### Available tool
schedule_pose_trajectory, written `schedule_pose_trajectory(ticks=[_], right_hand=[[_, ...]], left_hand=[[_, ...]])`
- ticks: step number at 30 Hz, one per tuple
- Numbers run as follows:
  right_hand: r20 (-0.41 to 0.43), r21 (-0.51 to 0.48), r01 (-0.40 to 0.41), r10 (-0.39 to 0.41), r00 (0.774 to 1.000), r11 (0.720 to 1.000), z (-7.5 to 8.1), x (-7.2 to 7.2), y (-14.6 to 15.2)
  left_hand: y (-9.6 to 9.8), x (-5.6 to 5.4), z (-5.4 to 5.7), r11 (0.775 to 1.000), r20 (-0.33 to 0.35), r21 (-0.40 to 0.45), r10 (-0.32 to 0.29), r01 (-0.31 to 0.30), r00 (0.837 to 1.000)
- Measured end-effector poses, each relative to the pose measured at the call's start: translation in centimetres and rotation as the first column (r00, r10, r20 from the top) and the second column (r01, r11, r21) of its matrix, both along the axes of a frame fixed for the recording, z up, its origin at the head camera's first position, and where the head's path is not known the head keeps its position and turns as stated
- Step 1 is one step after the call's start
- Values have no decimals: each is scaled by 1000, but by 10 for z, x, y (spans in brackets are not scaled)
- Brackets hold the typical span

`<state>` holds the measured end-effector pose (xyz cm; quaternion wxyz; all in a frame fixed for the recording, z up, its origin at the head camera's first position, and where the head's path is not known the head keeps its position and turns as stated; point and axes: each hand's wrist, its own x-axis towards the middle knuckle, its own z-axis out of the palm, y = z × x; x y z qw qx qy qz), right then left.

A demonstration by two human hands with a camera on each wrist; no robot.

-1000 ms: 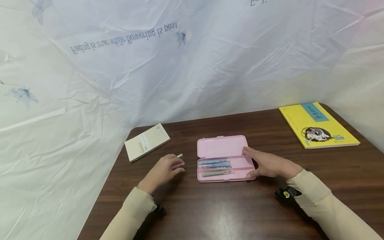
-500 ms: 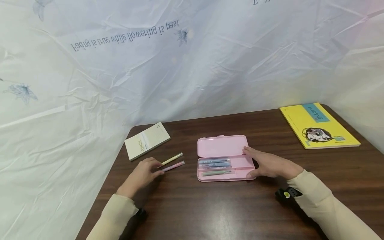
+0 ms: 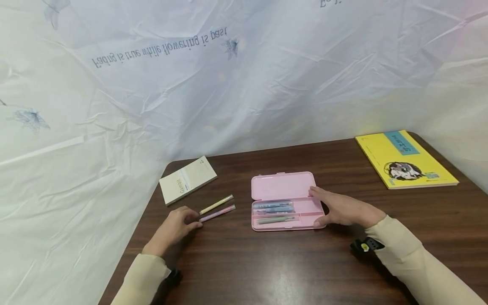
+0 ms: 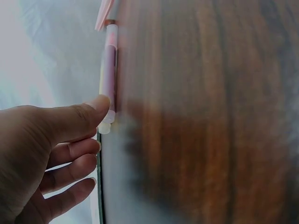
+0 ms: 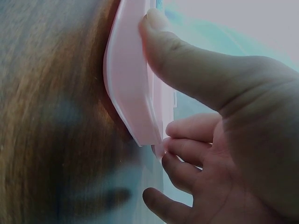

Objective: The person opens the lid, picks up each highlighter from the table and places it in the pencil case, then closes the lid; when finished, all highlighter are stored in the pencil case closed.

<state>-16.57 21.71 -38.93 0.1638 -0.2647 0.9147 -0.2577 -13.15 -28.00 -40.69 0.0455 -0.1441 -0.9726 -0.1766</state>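
Note:
Two capped pens lie apart on the dark table, one yellow (image 3: 216, 204), one pink-purple (image 3: 218, 213). My left hand (image 3: 173, 226) is at their near-left ends with loosely bent fingers. In the left wrist view its thumb (image 4: 96, 109) overlaps the purple pen's end; whether it touches cannot be told. A pink pencil case (image 3: 282, 186) lies open, its lid folded back. Several blue pens (image 3: 273, 208) in clear wrapping fill its rear compartment's left part, and a green pen (image 3: 276, 220) the front one. My right hand (image 3: 341, 207) holds its right side, thumb (image 5: 156, 28) on the rim, fingers by the lid.
A cream notepad (image 3: 188, 180) marked "Gambit" lies at the back left, behind the pens. At the back right is a yellow book (image 3: 404, 161). A white printed sheet (image 3: 244, 93) hangs along the table's back and left edges.
My left hand has set the two pens on the table, let go and drawn back left toward me. My right hand stays at the case.

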Motion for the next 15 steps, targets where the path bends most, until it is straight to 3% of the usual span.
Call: schedule_pose_trajectory(ticks=[6, 15], right_hand=[[13, -2, 11, -11, 1000, 1000, -1, 0, -1], [11, -6, 4, -4, 1000, 1000, 0, 0, -1]], left_hand=[[2, -2, -7, 1000, 7, 8, -9, 9, 1000], [6, -3, -9, 1000, 3, -3, -25, 25, 1000]])
